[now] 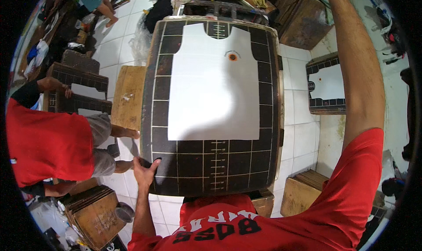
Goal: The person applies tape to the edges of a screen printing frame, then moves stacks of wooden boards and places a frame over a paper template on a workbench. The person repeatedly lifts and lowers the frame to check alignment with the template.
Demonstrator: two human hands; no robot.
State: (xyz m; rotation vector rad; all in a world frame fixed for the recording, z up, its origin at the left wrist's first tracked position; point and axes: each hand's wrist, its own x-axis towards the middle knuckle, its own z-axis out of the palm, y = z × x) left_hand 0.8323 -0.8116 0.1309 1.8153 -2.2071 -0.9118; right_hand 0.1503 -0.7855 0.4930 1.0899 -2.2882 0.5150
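Observation:
A large black board (189, 167) with a white grid and a ruled centre line lies in front of me. On it a white sleeveless shirt panel (202, 88) is spread flat, its neckline toward the far end. A small round orange and dark print (232, 57) sits on the panel's upper right. My left hand (146, 172) grips the board's left edge near the lower corner, thumb on top and the other fingers along the side. On the right my arm stretches up and forward past the board; that hand lies beyond the picture's upper edge.
Another person (52, 141) in a red shirt works at smaller gridded boards (79, 106) on the left. A second board (314, 103) with a printed white panel stands at the right. Stacked wooden boards (96, 216) and a brown box (303, 196) flank me.

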